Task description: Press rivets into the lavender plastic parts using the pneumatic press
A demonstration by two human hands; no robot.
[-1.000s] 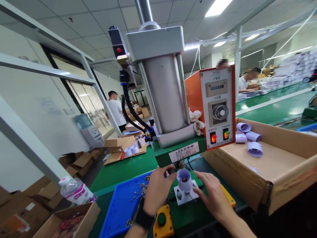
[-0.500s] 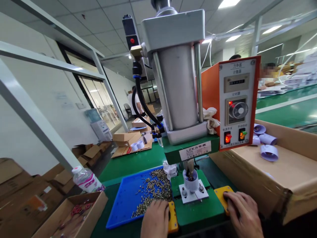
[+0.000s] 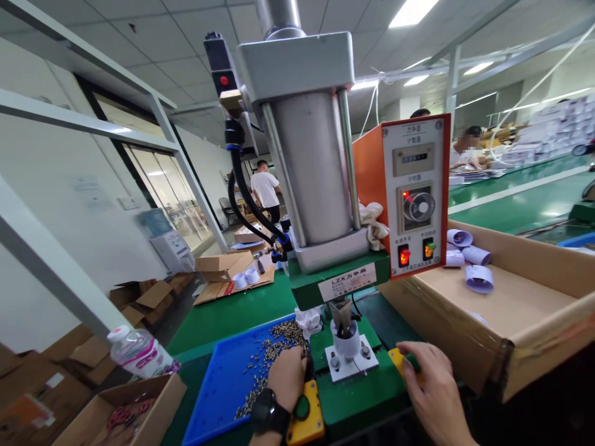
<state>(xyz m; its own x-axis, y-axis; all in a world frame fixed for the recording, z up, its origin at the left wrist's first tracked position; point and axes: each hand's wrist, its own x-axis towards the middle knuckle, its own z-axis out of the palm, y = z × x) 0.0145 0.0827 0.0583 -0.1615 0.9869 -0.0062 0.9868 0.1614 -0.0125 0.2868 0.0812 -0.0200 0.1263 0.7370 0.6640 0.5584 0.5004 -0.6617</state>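
Fingers apart, my right hand (image 3: pixel 434 387) is at a yellow box (image 3: pixel 396 357); my left hand's (image 3: pixel 287 376) I cannot tell; the label (image 3: pixel 347 282) reads "LZX".

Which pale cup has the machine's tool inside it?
The cup on the bolted white plate: the metal tool reaches down into it, while the other cups sit elsewhere.

blue tray (image 3: pixel 218 384), orange-sided control box (image 3: pixel 369 167)

White label (image 3: pixel 347 282) on green press head (image 3: pixel 304 296): "LZX力争鑫". Orange control box (image 3: pixel 370 179): "计数器", below it "计时器"; near bottom edge, above switches (image 3: pixel 404 255), "电源开关", "手动自动". Label's small print: illegible.
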